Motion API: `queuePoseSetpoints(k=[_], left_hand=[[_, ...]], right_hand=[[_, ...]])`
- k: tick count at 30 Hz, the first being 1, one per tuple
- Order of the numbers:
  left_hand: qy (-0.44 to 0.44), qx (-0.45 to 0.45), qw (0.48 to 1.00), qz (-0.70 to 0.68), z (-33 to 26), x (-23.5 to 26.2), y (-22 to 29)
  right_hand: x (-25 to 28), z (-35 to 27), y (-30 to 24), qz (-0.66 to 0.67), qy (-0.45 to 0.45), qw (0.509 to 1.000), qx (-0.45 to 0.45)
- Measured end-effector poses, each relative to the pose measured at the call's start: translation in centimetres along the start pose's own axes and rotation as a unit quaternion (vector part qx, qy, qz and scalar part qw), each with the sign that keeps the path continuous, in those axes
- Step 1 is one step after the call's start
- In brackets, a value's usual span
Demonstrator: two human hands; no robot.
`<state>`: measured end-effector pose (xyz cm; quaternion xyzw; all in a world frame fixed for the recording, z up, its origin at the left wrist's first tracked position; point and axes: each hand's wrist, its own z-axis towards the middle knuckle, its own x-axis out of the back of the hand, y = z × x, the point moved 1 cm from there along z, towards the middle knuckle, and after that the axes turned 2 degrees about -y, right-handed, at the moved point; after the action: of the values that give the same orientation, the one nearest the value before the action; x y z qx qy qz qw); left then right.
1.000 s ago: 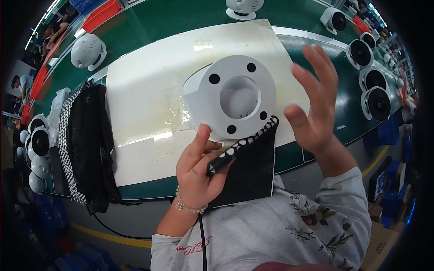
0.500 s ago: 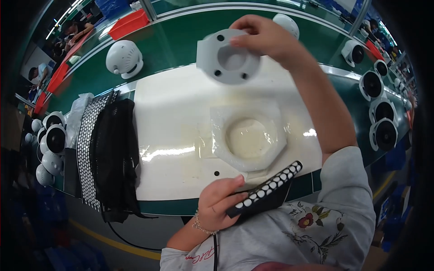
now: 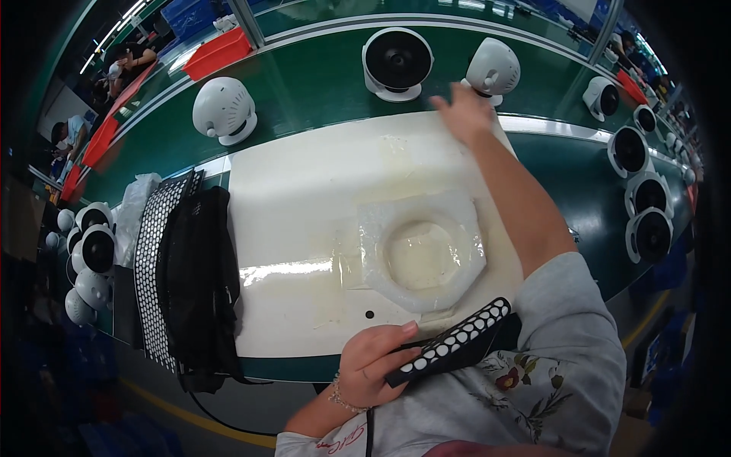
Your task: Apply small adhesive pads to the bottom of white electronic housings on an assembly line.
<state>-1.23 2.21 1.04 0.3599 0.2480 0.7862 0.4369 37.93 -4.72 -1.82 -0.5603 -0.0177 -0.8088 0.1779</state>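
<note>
My left hand (image 3: 373, 364), near the front edge of the work surface, is closed on a bent black sheet with rows of white round spots (image 3: 449, 339). A small black round pad (image 3: 370, 314) lies just beyond it on the white mat (image 3: 285, 228). My right hand (image 3: 468, 116) is stretched to the far right with thumb and fingers apart, holding nothing I can see. Closest to its fingertips stands a white round-headed fan (image 3: 495, 68); whether they touch is unclear. Left of that, another white fan with a black front (image 3: 397, 65) stands upright on its base.
A white octagonal holder with a round hollow (image 3: 464, 283) sits on the mat under clear film. Spotted black sheets (image 3: 158, 266) and black material (image 3: 202, 266) lie at left. More fans (image 3: 221, 110) stand around the green bench, several at right (image 3: 651, 232). A red tray (image 3: 217, 55) is behind.
The white fan that my right hand held base-up now stands upright on the far bench. My right hand has let go and lies farther right. The left still grips the spotted sheet.
</note>
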Motion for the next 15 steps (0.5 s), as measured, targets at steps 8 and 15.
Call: queuePoseSetpoints(k=[8,15], left_hand=[[-0.008,-0.016,1.0,0.004,0.1,-0.4,0.4],[0.006,0.012,1.0,0.007,0.0,-0.5,0.5]], right_hand=[[4.3,0.7,11.2,0.001,0.235,0.965,0.115],[16.7,-9.0,4.4,0.4,0.176,0.892,0.111]])
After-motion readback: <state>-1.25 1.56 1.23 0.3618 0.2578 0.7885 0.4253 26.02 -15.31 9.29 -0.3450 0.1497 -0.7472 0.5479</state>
